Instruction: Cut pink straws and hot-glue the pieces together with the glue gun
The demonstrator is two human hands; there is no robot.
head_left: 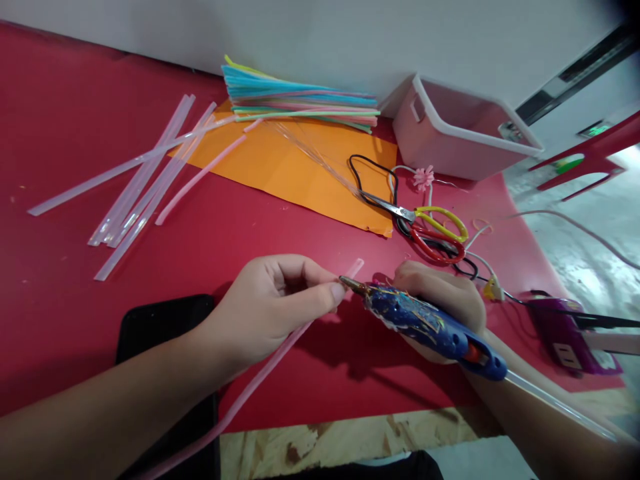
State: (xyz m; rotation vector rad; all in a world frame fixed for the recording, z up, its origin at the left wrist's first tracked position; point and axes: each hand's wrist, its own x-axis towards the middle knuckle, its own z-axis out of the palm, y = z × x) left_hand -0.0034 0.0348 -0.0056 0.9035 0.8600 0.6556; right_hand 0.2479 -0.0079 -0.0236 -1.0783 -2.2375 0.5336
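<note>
My left hand (280, 300) is closed, thumb and forefinger pinched together on a long pink pipe cleaner (273, 360). One end of it pokes out past my fingers, and the other trails down to the lower left. Wrapped around a blue glue gun (420, 323) is my right hand (445, 293), mostly behind it. The gun's metal nozzle points left, right at my left thumb and fingertip; whether it touches the pipe cleaner I cannot tell. Strings of dried glue cover its front, and a clear glue stick (555, 403) sticks out of its back.
Several translucent glue sticks (145, 180) lie at left. Coloured pipe cleaners (300, 100) rest by an orange sheet (300, 167). Scissors (400, 212) lie on cables near a pink bin (450, 143). A purple power strip (565, 333) is at right, a black phone (165, 320) under my left arm.
</note>
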